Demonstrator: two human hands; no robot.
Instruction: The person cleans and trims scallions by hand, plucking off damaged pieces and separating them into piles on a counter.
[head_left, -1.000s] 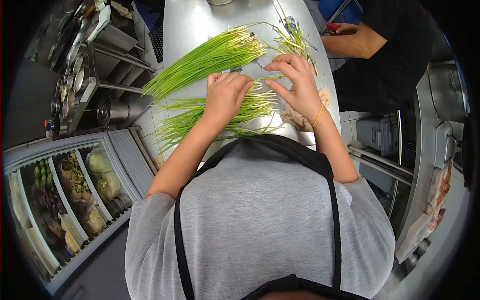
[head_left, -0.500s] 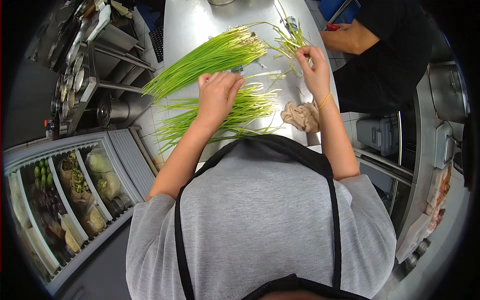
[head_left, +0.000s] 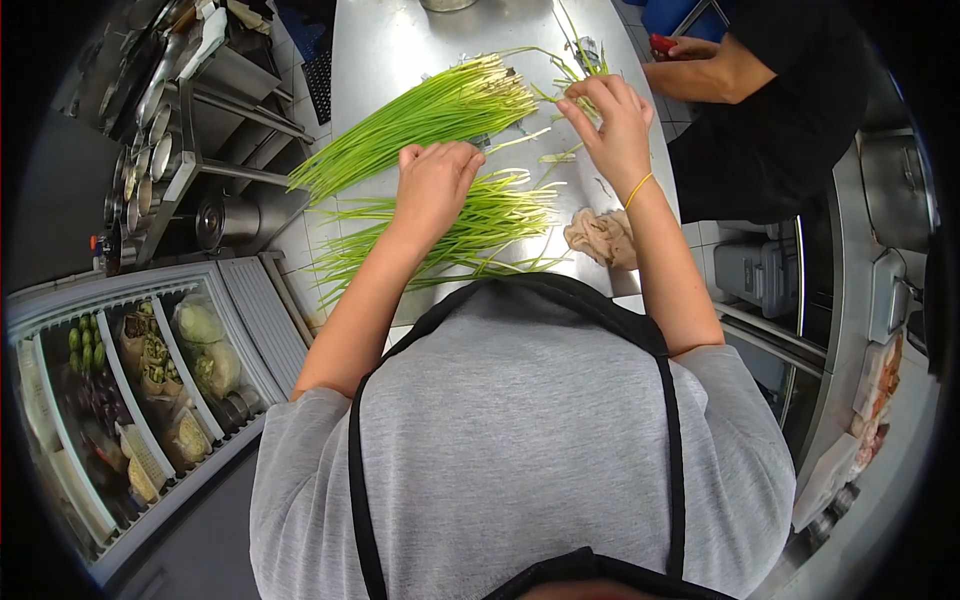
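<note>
"How is the left hand (head_left: 432,190) set?"
"A thin green stalk with a pale end (head_left: 520,139) is pinched between thumb and fingers, above the shiny steel bench (head_left: 390,50)."
"And the right hand (head_left: 618,130)?"
"It is held near the right edge, fingers curled, thumb narrowly parted; any grip cannot be told."
"The other stalks?"
"A thick bright-green bundle (head_left: 425,120) and a looser green pile (head_left: 470,225) are laid across the left edge."

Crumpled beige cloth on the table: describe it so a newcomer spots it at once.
On the shiny steel table, look at the side nearest the wearer, just left of the right forearm. The crumpled beige cloth lies there: the only bunched, pale-brown lump beside long, thin green stalks.
</note>
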